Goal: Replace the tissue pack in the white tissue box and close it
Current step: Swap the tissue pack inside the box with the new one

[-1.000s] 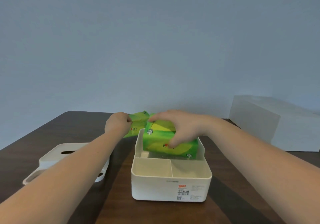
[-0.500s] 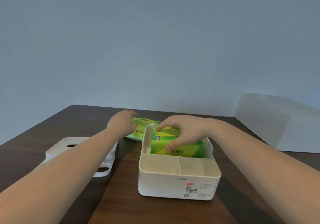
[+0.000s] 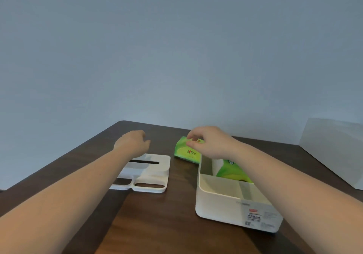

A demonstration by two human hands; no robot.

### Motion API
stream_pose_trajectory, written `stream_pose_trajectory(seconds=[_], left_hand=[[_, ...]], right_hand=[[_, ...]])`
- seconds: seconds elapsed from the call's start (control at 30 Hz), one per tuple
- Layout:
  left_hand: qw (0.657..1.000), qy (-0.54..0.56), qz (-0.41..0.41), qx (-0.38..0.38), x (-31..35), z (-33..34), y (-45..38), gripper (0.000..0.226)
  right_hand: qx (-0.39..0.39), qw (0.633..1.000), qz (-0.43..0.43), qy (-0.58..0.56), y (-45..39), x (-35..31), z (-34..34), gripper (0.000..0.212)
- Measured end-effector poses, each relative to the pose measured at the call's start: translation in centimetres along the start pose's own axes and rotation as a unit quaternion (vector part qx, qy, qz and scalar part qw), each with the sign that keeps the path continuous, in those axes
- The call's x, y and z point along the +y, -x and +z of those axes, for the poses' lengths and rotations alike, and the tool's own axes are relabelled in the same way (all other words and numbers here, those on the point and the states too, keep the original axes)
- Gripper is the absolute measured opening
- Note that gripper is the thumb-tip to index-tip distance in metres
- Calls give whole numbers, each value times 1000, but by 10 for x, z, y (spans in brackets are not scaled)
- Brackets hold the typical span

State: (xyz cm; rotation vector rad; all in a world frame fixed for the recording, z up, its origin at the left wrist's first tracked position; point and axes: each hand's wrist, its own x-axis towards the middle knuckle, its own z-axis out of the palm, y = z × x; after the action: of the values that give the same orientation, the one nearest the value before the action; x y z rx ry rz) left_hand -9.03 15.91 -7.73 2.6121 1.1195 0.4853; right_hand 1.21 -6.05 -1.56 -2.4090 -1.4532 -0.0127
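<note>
The white tissue box base [image 3: 222, 204] stands open-topped at the right on the dark table. A green tissue pack [image 3: 232, 173] lies in its rear compartment, partly hidden by my right forearm. A second green pack [image 3: 186, 151] rests on the table just behind the box's far left corner. The white lid [image 3: 157, 172] lies flat to the left of the box. My right hand [image 3: 210, 142] hovers over the box's far edge, fingers loosely curled, holding nothing. My left hand [image 3: 131, 143] hangs above the lid's far side, also holding nothing.
A large pale box [image 3: 334, 151] stands at the table's right edge. The table's [image 3: 157, 224] rounded far left corner is near my left hand. A plain wall rises behind the table.
My right hand let go of the pack, which now sits in the box, and lifted. My left hand released the other pack and moved left. The view shifted left.
</note>
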Motion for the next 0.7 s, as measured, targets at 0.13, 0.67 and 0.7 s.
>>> stream_pose_trajectory(seconds=[0.13, 0.67, 0.7], left_hand=[[997, 10, -70, -39, -37, 4, 6, 53], [981, 123, -149, -27, -57, 18, 13, 43], [980, 128, -151, -22, -56, 16, 14, 43]], right_hand=[[-12, 1000, 12, 23, -17, -28, 24, 37], [-207, 936, 242, -147, -62, -58, 84, 52], [-196, 935, 245, -164, -62, -58, 80, 51]])
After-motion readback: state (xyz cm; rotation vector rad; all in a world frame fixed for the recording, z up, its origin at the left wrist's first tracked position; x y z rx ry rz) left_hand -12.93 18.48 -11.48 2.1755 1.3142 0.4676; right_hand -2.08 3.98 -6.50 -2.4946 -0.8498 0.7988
